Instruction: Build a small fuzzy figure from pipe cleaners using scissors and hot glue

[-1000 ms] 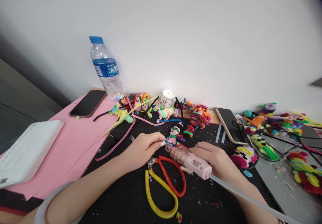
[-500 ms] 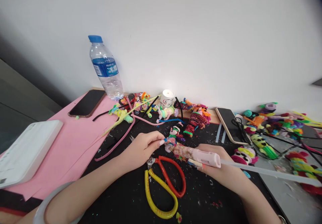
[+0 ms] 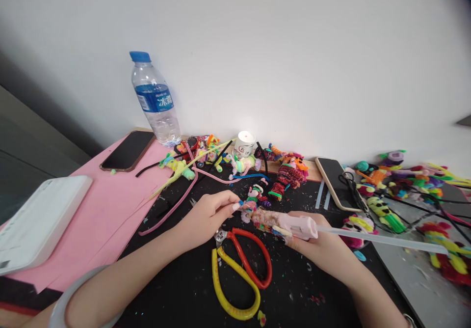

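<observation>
My right hand [image 3: 326, 244] is wrapped round a pale pink hot glue gun [image 3: 285, 222], stained along its front. A long translucent glue stick [image 3: 386, 238] sticks out of its back end. The gun's nozzle points left, close to the fingertips of my left hand [image 3: 211, 215]. Between thumb and forefinger that hand pinches a small blue piece [image 3: 241, 204], too small to make out. Just behind the nozzle lies a little pipe-cleaner doll [image 3: 253, 194] in pink, green and dark red. Scissors [image 3: 221, 237] with red and yellow handles rest on the black mat below my hands.
Pipe-cleaner figures [image 3: 289, 176] and loose stems [image 3: 184, 198] lie along the wall. A white paper cup [image 3: 244, 142], a water bottle [image 3: 156, 107] and two phones [image 3: 127, 151] stand or lie behind. More figures [image 3: 386, 215] fill the right; a white box [image 3: 44, 220] sits left.
The glue gun and its stick have shifted slightly left and up with my right hand. My left hand has stayed almost still, pinching the small blue piece.
</observation>
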A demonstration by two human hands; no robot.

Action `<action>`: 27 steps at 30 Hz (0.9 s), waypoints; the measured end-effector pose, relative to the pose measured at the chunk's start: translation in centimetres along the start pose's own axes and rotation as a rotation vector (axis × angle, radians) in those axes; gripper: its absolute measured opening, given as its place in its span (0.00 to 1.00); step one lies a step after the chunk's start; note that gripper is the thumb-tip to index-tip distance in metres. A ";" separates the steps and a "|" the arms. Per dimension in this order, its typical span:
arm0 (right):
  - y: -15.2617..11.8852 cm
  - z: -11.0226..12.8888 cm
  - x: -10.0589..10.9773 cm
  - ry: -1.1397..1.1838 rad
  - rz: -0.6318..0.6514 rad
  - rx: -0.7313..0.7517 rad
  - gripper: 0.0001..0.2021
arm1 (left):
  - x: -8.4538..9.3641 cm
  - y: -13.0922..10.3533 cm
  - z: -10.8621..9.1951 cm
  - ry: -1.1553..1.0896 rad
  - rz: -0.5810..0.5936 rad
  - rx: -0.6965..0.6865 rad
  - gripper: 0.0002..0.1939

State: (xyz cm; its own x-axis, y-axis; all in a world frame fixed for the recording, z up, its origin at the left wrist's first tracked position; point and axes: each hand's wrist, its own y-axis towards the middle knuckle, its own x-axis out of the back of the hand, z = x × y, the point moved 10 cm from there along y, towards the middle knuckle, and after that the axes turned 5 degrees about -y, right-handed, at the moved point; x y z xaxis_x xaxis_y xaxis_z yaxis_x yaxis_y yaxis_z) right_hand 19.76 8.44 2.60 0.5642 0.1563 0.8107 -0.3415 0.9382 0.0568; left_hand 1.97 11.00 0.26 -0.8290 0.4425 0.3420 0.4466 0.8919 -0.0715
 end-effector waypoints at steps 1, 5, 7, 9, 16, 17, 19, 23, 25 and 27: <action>0.0 -0.1 0.1 0.005 -0.012 -0.004 0.08 | 0.0 0.0 0.0 0.001 -0.001 0.000 0.12; 0.3 0.4 0.3 0.025 -0.002 -0.003 0.09 | -0.1 -0.1 0.1 0.000 0.000 0.000 0.12; 0.5 0.7 0.1 0.033 0.046 -0.007 0.11 | -0.1 -0.1 0.1 -0.005 0.001 0.009 0.12; 0.6 0.8 -0.2 0.048 0.103 -0.024 0.13 | -0.1 -0.1 0.2 -0.009 0.003 0.014 0.12; 0.3 0.7 -1.2 0.079 0.193 -0.055 0.10 | 0.0 -0.1 0.0 -0.010 0.001 -0.008 0.12; 0.2 0.6 -1.2 0.072 0.190 -0.059 0.10 | 0.0 0.0 0.0 -0.009 0.003 -0.002 0.12; 0.3 0.5 -1.1 0.054 0.175 -0.067 0.11 | -0.1 0.0 0.1 -0.011 0.005 0.007 0.12; 0.4 0.3 0.2 -0.008 0.100 -0.076 0.11 | 0.0 -0.1 0.0 -0.019 0.002 0.004 0.12; 0.4 0.1 1.4 -0.058 0.054 -0.076 0.10 | 0.0 -0.1 0.0 -0.021 0.000 -0.004 0.12; 0.2 -0.4 2.9 -0.099 -0.007 -0.075 0.09 | 0.1 -0.1 -0.1 -0.017 -0.006 -0.019 0.12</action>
State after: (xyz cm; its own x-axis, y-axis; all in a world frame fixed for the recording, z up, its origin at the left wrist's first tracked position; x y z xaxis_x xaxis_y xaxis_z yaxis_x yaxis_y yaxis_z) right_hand 21.59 9.21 4.76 0.4879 0.1218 0.8643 -0.2785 0.9602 0.0220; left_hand 1.86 10.96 0.39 -0.8374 0.4384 0.3265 0.4474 0.8928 -0.0514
